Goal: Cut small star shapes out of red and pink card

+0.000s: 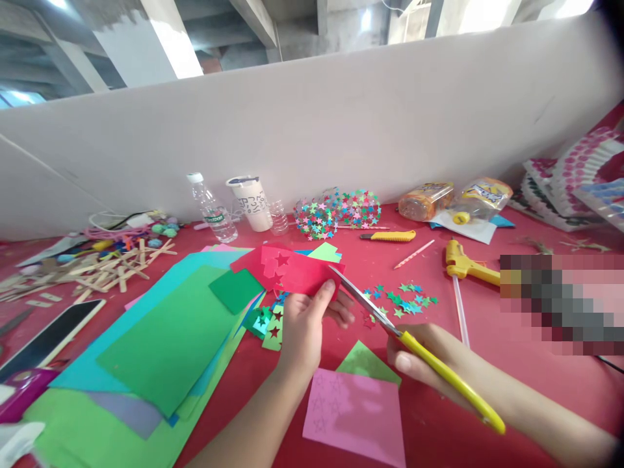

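A sheet of red paper (pixel 302 272) with star-shaped holes is pinched in my left hand (pixel 312 312), thumb on top. My right hand (pixel 424 351) grips a pair of scissors with yellow handles (pixel 451 377); the blades reach up and left to the red paper's right edge. Below the hands lies a pink sheet (pixel 355 416) with stars drawn in pencil, partly over a green piece (pixel 368 364). Small cut-out stars (pixel 409 299) in green, blue and red are scattered behind the scissors. Green scraps with star holes (pixel 273 328) sit beside my left wrist.
Stacked coloured sheets (pixel 166 338) and a phone (pixel 53 338) lie to the left, near wooden sticks (pixel 127 270). Along the wall stand a water bottle (pixel 212 211), a cup (pixel 251 205) and star-covered rings (pixel 336 214). A yellow cutter (pixel 390 236) and glue gun (pixel 468 265) lie rightward.
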The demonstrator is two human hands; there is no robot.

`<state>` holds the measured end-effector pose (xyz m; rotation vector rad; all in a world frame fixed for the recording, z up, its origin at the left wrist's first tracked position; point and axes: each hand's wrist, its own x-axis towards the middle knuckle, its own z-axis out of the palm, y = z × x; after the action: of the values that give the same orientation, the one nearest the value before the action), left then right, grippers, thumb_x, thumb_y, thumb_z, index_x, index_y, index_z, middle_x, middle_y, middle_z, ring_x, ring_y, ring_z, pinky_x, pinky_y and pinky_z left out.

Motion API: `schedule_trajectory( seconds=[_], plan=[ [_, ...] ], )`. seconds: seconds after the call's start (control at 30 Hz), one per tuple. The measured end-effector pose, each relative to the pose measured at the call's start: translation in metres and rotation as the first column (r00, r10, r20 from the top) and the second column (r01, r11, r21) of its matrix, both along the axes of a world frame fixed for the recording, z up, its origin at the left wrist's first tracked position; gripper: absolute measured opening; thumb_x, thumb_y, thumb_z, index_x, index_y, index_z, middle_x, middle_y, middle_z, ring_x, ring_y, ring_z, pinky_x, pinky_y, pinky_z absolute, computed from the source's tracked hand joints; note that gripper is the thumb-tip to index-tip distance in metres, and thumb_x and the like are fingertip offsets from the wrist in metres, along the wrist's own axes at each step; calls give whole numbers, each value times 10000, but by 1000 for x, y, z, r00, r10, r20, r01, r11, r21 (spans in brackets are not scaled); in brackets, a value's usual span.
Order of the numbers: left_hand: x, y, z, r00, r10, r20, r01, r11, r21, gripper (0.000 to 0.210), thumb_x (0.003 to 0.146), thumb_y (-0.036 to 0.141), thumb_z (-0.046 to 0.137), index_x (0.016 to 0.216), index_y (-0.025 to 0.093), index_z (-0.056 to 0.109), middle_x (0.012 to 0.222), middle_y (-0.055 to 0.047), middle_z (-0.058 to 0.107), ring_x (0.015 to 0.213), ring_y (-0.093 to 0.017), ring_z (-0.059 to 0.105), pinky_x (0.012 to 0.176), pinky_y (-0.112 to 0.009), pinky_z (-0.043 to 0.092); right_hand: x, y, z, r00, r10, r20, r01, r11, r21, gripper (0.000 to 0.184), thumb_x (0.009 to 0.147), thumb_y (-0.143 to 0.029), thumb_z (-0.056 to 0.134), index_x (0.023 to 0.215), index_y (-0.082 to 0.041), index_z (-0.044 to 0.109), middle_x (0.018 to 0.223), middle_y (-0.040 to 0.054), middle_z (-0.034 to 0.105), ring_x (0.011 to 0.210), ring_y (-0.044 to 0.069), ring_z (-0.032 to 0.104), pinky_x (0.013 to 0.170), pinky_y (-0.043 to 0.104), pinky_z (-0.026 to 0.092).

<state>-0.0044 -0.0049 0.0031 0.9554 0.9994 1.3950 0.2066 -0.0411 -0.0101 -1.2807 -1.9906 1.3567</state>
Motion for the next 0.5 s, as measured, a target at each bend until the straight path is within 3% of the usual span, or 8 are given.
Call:
schedule_trajectory(
  seconds=[0.37, 0.5],
  plan=[
    [2, -2, 4, 999, -30, 27, 30, 999, 15, 372, 860, 359, 688, 563, 135, 687, 583, -88, 722, 461, -123, 620, 462, -208, 465, -1, -2, 11, 999, 41, -7, -41, 999, 5, 651, 857, -855, 387, 774, -216, 478, 724, -27, 437, 651, 163, 364, 584, 272, 306],
    [3, -2, 3, 999, -45, 14, 45, 998, 47, 371, 872, 355, 675, 574, 135, 688, 561, -80, 711, 448, -123, 616, 456, -207, 469, -1, -2, 9, 999, 44, 1, -44, 999, -14, 654, 861, -860, 361, 759, -220, 447, 717, -37, 402, 642, 156, 335, 594, 279, 295]
  ],
)
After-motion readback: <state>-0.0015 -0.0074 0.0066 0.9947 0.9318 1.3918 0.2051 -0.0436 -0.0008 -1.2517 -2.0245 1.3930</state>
